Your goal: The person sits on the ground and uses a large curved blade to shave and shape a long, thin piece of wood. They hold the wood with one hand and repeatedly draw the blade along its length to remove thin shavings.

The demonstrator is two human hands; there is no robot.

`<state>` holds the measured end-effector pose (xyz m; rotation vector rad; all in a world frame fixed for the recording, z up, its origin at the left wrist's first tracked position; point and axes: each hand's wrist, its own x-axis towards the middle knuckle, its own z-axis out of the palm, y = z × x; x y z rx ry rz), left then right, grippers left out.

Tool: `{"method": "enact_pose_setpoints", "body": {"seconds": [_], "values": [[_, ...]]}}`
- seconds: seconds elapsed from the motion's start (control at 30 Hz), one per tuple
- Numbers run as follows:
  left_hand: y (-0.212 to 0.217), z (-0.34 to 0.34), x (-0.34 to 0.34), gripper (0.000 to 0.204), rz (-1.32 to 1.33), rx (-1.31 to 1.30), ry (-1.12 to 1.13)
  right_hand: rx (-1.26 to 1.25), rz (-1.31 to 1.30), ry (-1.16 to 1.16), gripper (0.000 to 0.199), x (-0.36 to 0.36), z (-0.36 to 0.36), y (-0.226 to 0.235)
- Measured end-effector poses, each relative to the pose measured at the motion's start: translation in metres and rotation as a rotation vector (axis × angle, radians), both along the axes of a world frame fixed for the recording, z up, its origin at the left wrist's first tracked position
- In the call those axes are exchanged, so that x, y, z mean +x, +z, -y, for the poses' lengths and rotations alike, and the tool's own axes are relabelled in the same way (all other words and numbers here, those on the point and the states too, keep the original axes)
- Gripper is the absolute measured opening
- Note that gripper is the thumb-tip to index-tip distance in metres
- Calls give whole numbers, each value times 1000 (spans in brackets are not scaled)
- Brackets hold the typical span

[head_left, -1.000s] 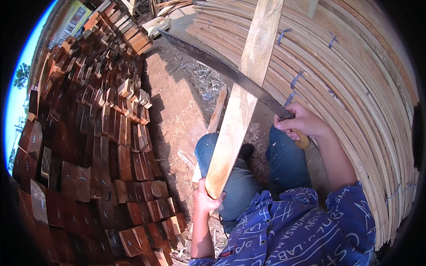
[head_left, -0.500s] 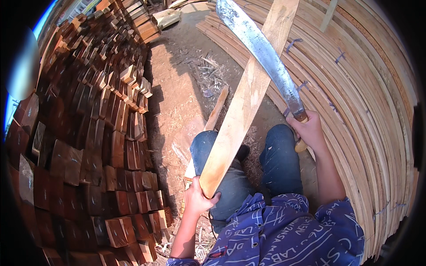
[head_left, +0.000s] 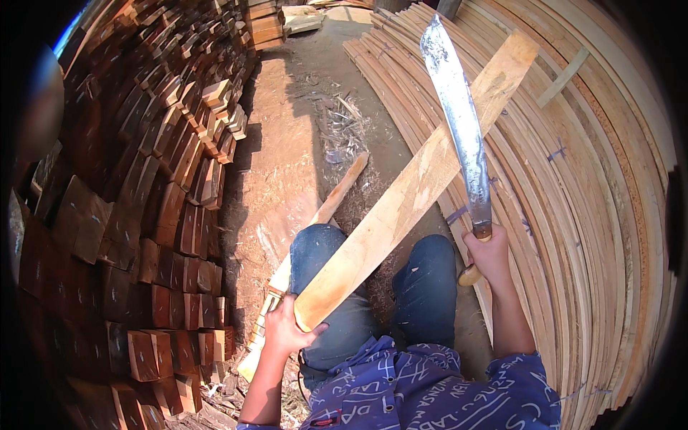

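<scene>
A long, flat wooden plank (head_left: 401, 208) slants from my lap up to the far right. My left hand (head_left: 289, 328) is closed round its near end, with the thumb along the edge. In my right hand (head_left: 488, 252) is a machete (head_left: 459, 118), gripped by its wooden handle, the knob end showing below the fist. Its broad, worn steel blade points away from me and crosses over the upper part of the plank. I cannot tell whether blade and wood touch. My knees in blue trousers (head_left: 423, 287) are bent beneath the plank.
Stacked dark-brown timber (head_left: 136, 236) rises along the left. Long pale boards (head_left: 573, 236) lie piled on the right, some bound with strips. A narrow piece of wood (head_left: 340, 190) lies past my left knee. Wood shavings (head_left: 340, 122) litter the dirt ground (head_left: 269, 165).
The plank's far end has swung to the right and nearer. The machete has turned more upright, still crossing the plank. Both hands keep their grip, and the whole view has shifted.
</scene>
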<state>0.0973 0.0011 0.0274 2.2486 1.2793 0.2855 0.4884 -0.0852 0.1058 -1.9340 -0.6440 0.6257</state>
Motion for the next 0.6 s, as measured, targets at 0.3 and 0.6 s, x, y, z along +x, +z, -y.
{"method": "enact_pose_setpoints", "body": {"seconds": [0.3, 0.6], "values": [[-16, -2, 3, 78, 63, 4, -34, 94, -74, 12, 21, 20, -1, 23], [-10, -1, 3, 80, 85, 19, -11, -195, 254, 270, 14, 5, 19, 15]]}}
